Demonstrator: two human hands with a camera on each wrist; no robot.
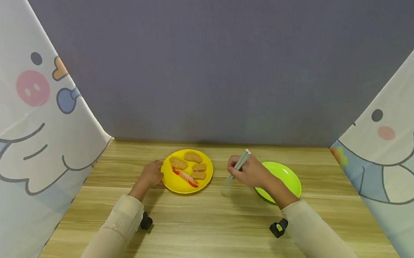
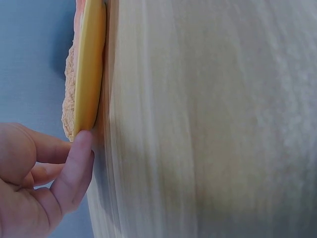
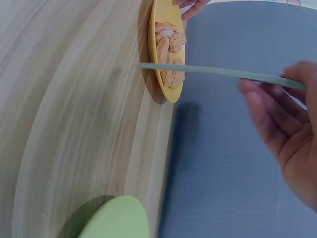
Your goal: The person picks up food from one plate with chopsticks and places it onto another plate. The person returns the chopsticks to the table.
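Observation:
My left hand (image 1: 152, 172) pinches the left rim of a yellow plate (image 1: 168, 182), its fingertips at the edge in the left wrist view. On this plate lie several brown breaded nuggets (image 1: 193, 157) and a red-and-white shrimp stick (image 1: 185, 177). Pale green chopsticks (image 1: 242, 160) slant down from my right hand (image 1: 250, 171), which grips them near their upper part. Their tips point toward the wood between the two plates. In the right wrist view the chopsticks (image 3: 208, 69) overlap the yellow plate, and nothing shows between their tips.
A bright green plate (image 1: 283, 174) stands on the right, partly hidden behind my right hand and forearm. The wooden table (image 1: 193, 236) meets a grey panel (image 1: 216, 60) at the back. Panels with cartoon animals (image 1: 31, 123) close off both sides.

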